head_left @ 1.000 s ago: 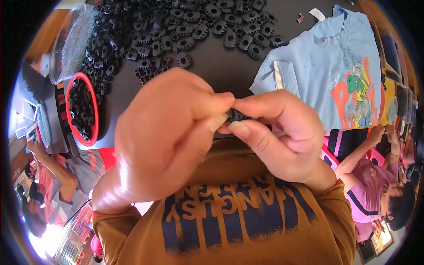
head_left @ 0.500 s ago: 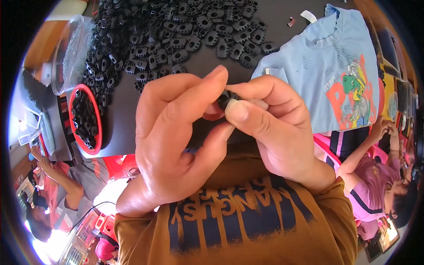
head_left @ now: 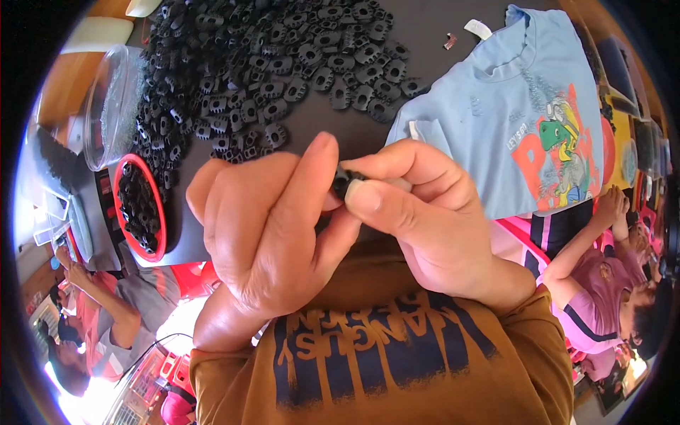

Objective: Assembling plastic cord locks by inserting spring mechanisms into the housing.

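Note:
A small black plastic hair claw clip piece (head_left: 343,183) is held in front of me, above the near edge of the dark table (head_left: 312,120). My right hand (head_left: 435,219) pinches it between thumb and forefinger. Curled round its other side is my left hand (head_left: 262,227), with its forefinger pointing up past the piece. Fingers hide most of the piece, so I cannot tell whether it is one half or two together. Beyond my hands spreads a large pile of loose black toothed clip pieces (head_left: 283,64), many with an oval hole.
A red-rimmed basket (head_left: 161,227) of black pieces sits left, beside a clear plastic tub (head_left: 106,127) containing small silvery parts. A folded light-blue T-shirt (head_left: 489,134) lies right. One person (head_left: 602,283) sits at my right, others (head_left: 127,304) at my left.
Both hands have shifted slightly left and lower in view, still on the black piece. My left hand has turned, showing more of its back.

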`<state>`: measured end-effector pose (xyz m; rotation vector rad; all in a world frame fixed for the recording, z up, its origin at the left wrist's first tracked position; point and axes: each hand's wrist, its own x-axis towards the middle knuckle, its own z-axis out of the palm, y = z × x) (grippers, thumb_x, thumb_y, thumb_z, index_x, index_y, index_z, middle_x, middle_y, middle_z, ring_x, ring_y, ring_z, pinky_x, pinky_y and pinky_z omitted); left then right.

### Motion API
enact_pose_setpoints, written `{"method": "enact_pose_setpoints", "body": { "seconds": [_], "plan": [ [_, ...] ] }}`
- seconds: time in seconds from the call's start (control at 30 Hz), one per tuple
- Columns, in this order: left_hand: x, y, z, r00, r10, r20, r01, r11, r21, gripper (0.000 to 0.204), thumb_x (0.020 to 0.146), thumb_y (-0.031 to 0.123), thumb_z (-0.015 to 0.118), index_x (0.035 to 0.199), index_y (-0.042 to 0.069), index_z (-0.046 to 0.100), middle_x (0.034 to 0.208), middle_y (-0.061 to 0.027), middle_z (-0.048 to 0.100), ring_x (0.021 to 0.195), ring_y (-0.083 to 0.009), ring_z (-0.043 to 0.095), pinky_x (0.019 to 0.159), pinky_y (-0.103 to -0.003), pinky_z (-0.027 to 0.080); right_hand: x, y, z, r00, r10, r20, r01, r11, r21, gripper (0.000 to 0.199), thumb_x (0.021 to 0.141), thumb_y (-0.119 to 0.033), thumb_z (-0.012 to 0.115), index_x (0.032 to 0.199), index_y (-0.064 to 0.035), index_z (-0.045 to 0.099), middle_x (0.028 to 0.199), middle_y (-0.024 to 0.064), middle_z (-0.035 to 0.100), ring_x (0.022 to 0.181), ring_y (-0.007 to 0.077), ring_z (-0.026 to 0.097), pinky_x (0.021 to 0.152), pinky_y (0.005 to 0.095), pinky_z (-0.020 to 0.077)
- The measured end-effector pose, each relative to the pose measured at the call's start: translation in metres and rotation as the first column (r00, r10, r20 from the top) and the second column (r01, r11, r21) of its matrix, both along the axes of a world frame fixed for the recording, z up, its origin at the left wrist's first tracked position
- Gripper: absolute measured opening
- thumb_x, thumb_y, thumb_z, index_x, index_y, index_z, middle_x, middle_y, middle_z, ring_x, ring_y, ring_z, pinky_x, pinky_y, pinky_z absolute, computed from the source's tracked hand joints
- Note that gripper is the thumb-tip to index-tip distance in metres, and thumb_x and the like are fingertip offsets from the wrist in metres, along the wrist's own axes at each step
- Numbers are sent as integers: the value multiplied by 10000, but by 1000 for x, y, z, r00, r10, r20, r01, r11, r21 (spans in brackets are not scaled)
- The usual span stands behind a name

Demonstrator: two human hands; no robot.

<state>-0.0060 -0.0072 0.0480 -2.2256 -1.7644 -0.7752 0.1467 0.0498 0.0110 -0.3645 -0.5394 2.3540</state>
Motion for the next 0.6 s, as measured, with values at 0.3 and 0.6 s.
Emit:
{"method": "enact_pose_setpoints", "body": {
  "seconds": [0.3,0.6],
  "plan": [
    [3,9,-5,992,-101,79,96,993,69,312,715,64,732,994,-42,643,827,-54,546,587,-174,487,624,-331,375,3,-3,1,1000,13,24,-13,1000,-4,107,937,-21,552,1035,16,575,947,73,657,876,96,626,759,218,502],
    [-8,3,-2,973,24,230,-14,999,-46,458,677,123,734,1096,-18,614,917,-77,571,823,-220,517,826,-414,367,33,122,76,716,-562,414,136,694,707,172,849,-128,697,963,-13,637,861,20,648,763,59,581,641,206,473]
  ]
}}
